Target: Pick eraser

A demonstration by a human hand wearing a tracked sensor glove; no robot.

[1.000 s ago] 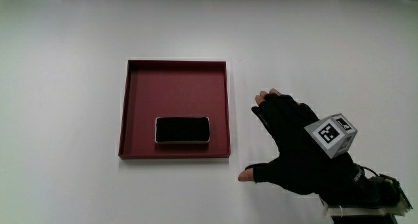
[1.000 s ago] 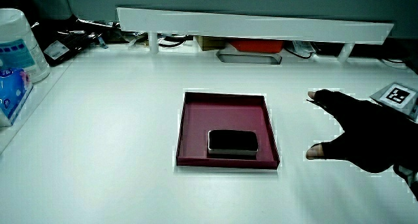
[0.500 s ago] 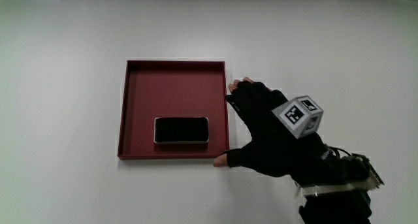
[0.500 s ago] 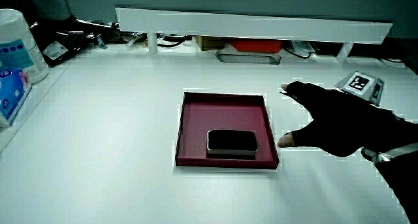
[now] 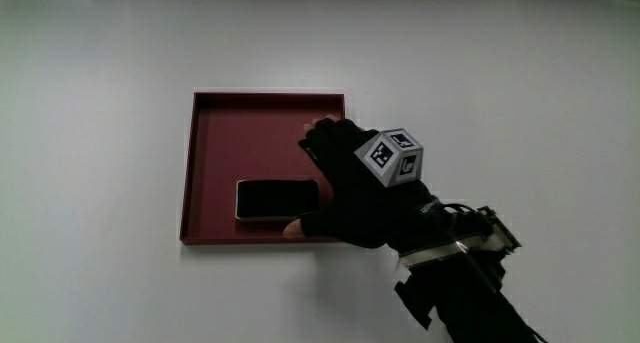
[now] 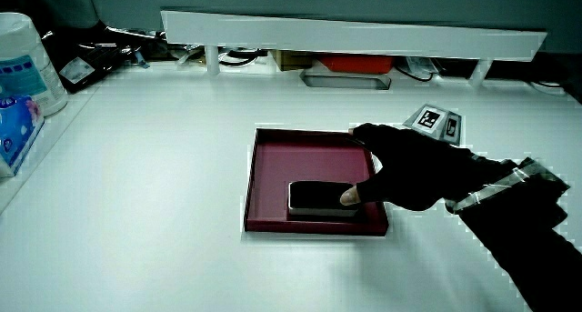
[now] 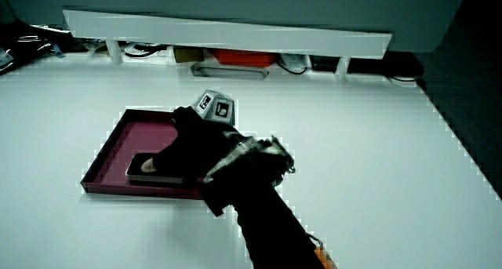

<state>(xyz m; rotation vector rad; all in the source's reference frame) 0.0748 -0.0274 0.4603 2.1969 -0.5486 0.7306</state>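
step: reach | hand [image 5: 350, 188] spread, holding nothing, over red tray [image 5: 215, 123], thumb at eraser's [image 5: 270, 198] 3 o'clock end | next, likely: lower, close on eraser, lift off counter [image 5: 100, 83]

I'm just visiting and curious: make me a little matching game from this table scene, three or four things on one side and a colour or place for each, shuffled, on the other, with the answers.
Things:
1. eraser
2. tray
3. hand
4. patterned cube

Descriptions:
A. dark red, lying flat on the white table
B. in a black glove, over the tray's rim, beside the eraser
C. black, lying inside the tray, near the wall closest to the person
D. sitting on the back of the glove

Pairs: 1-C, 2-A, 3-B, 4-D
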